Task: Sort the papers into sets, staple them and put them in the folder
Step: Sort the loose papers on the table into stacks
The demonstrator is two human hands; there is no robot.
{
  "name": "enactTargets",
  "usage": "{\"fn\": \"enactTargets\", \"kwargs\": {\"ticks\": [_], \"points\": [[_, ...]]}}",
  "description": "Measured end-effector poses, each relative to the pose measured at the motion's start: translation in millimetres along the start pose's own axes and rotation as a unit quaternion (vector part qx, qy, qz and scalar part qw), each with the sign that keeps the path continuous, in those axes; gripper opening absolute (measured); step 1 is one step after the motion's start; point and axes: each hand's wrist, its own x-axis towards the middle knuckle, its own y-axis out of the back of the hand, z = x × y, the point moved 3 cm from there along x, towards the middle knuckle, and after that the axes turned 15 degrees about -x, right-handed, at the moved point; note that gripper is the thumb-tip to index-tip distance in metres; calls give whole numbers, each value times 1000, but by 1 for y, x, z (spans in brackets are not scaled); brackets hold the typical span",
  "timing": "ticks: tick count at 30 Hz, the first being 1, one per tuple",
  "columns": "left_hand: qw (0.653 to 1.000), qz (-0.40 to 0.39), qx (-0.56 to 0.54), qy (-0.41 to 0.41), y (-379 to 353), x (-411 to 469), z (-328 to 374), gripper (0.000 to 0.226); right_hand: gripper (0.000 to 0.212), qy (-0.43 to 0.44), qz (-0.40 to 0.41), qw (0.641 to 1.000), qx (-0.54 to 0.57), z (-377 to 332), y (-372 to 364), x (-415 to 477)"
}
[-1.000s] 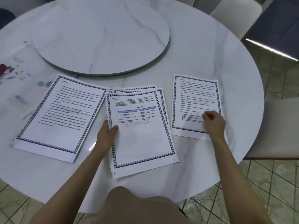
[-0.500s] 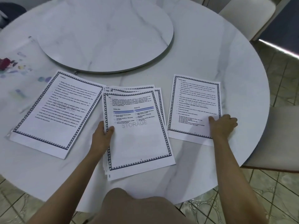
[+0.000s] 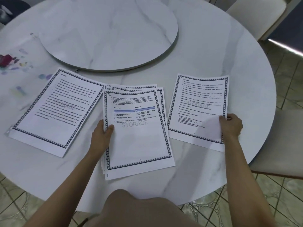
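Lower centre of frame: my left hand (image 3: 101, 136) pinches the middle stack (image 3: 139, 138) by its left edge, thumb on top, its long axis running up-frame. Right of it, my right hand (image 3: 231, 126) grips the right sheet (image 3: 199, 102) (thumb over its edge). The left pile (image 3: 54, 112) lies centre-left on the tabletop (image 3: 213, 51).

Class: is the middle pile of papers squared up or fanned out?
Fanned out: lower sheets of the middle pile stick out past the top sheet along the far and right edges.
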Motion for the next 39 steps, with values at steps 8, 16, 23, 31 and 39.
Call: {"fn": "enactTargets", "kwargs": {"ticks": [8, 16, 23, 31, 39], "points": [[1000, 1, -3, -31, -1, 0, 3, 14, 30, 30, 8, 986, 165, 10, 35, -1], [998, -29, -24, -58, 2, 1, 7, 9, 18, 28, -67, 950, 305, 3, 55, -19], [997, -67, -34, -21, 7, 10, 3, 31, 10, 78, -132, 961, 231, -13, 2, -74], [995, -91, -22, -19, 8, 12, 8, 17, 19, 145, -165, 969, 112, -35, -54, -143], [991, -131, -37, -19, 10, 17, 8, 35, 22, 180, -196, 961, 81, -60, -75, -178]]}}
